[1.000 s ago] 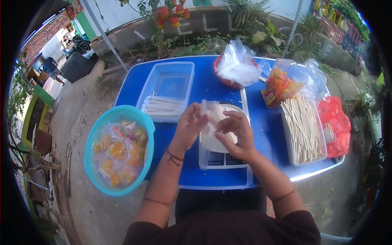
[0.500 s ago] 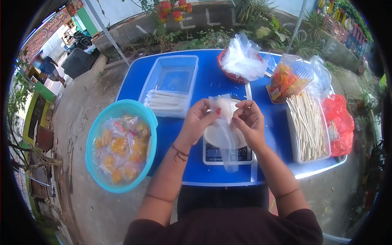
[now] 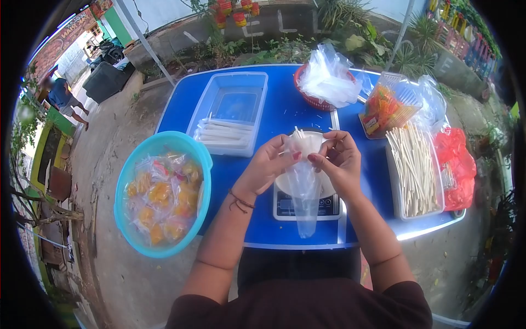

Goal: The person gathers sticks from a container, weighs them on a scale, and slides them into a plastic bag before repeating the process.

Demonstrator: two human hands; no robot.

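Between my two hands a clear narrow plastic bag (image 3: 306, 200) hangs with its long end pointing toward me. My left hand (image 3: 269, 165) pinches its upper left side between thumb and fingers, and my right hand (image 3: 341, 164) pinches the opposite edge. Pale stick tips (image 3: 298, 132) show just behind the bag's top. Below the hands, a digital scale (image 3: 335, 210) carries a round white dish (image 3: 327, 188), both partly covered by the bag and fingers.
A clear box (image 3: 262, 93) with white wrapped bundles (image 3: 223, 134) is at left, beside a turquoise basin (image 3: 205, 156) of bagged yellow food. To the right sit a tub of pale sticks (image 3: 412, 170), a red bag (image 3: 456, 164) and a basket (image 3: 402, 109). Plastic bags (image 3: 329, 82) fill a red basket behind.
The plastic bag has spread wider and straightened between my hands. My right hand has shifted slightly right. In the background at left, a person has moved a little.
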